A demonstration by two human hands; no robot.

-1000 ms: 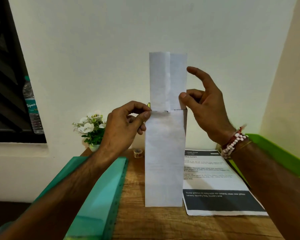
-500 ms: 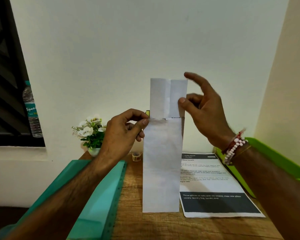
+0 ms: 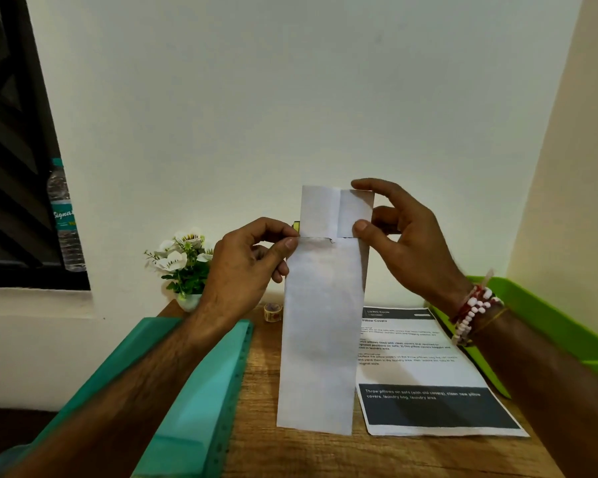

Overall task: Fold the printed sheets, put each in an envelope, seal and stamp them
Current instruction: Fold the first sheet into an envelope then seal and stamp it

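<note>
White envelope (image 3: 320, 336) upright over table (image 3: 290, 453). left hand (image 3: 246, 267) grip pinches its top corner; right hand (image 3: 404, 243) grip pinches folded sheet (image 3: 328, 212) (partly inside, top sticking out). printed sheet (image 3: 422, 367) flat on table beside.

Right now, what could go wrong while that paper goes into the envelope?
The folded sheet looks nearly as wide as the envelope, so it might jam or crumple going in. The mouth looks ragged; pushing could tear it. The left hand pinches one corner, so the envelope might buckle.
</note>
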